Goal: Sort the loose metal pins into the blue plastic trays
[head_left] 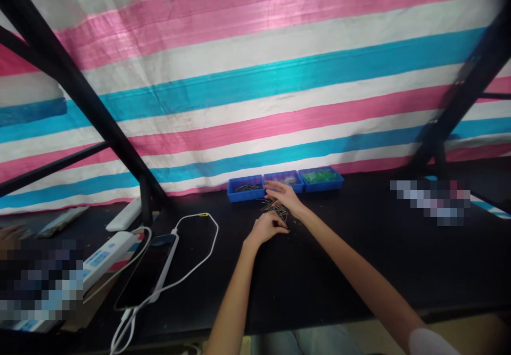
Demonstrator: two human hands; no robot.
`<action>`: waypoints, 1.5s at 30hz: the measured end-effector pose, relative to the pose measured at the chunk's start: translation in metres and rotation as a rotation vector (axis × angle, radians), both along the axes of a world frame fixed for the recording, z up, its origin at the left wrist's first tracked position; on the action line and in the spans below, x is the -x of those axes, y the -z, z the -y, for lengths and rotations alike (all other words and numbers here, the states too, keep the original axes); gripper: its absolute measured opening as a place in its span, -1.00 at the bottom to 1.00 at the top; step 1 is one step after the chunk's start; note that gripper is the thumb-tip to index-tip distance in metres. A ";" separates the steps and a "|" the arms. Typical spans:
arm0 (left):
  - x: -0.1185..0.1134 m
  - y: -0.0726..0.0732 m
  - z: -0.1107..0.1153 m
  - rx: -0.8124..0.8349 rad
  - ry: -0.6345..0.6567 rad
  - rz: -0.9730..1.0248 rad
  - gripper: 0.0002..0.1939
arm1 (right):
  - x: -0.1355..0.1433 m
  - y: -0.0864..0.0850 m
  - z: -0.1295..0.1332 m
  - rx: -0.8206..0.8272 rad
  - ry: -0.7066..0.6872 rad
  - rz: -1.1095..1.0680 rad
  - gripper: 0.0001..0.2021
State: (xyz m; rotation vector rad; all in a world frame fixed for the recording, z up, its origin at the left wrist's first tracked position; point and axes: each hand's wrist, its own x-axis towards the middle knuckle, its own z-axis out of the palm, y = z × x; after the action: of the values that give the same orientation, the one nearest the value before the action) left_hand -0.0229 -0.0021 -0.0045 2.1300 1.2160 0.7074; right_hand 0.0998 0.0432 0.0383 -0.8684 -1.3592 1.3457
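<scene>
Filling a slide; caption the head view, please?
Two bare hands over a pile of thin pieces, blue trays behind.

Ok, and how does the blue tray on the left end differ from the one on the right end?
The left-end tray holds thin, dark, stick-like pieces, while the right-end tray holds bright green ones. The left-end tray sits close to the loose pile of thin pieces; the right-end tray is farther from it. Both are blue, shallow and open-topped.
</scene>
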 end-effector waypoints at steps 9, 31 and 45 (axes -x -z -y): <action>0.007 -0.001 -0.013 -0.119 -0.316 0.364 -0.74 | -0.031 0.033 0.014 0.007 0.163 0.145 -0.64; -0.019 -0.010 -0.002 0.262 -0.531 0.953 -0.63 | -0.022 0.037 0.032 0.128 -0.086 0.183 -0.67; -0.013 -0.004 -0.008 0.109 -0.519 0.776 -0.63 | -0.024 0.037 0.026 0.058 0.198 0.093 -0.64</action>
State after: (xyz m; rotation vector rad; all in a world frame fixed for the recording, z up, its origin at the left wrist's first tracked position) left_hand -0.0100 0.0056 -0.0003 1.2203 1.2914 1.4731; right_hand 0.1239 0.0172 0.0009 -1.0874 -1.2728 1.2090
